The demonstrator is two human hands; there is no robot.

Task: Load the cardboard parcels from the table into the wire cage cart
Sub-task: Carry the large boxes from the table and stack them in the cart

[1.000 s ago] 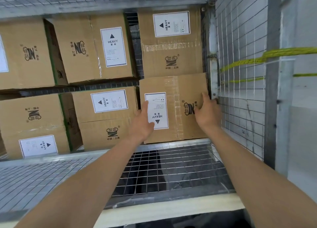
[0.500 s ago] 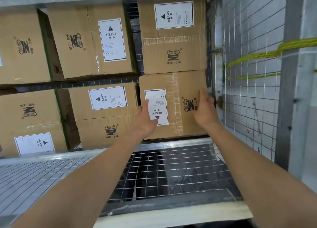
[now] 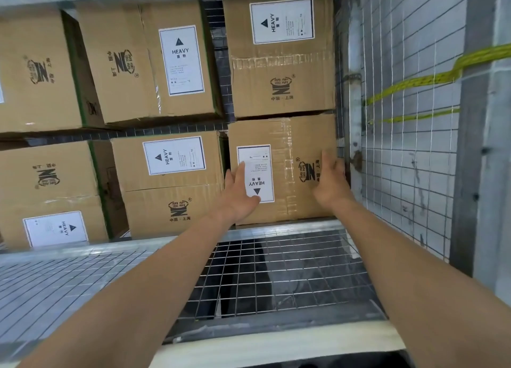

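Parcel placement appears finished: the cardboard parcel [image 3: 287, 135] is seated at centre right of the frame, inside the wire cage cart [image 3: 401, 201] against its right side. The left hand [image 3: 240, 193] and right hand [image 3: 329, 186] have seemingly been slid inward, fingers straight on its top, gripping nothing.

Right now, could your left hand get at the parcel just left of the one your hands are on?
Probably yes. The left hand lies flat on the near-right parcel, and the neighbouring parcel sits right beside it, its top uncovered and nothing standing between them.
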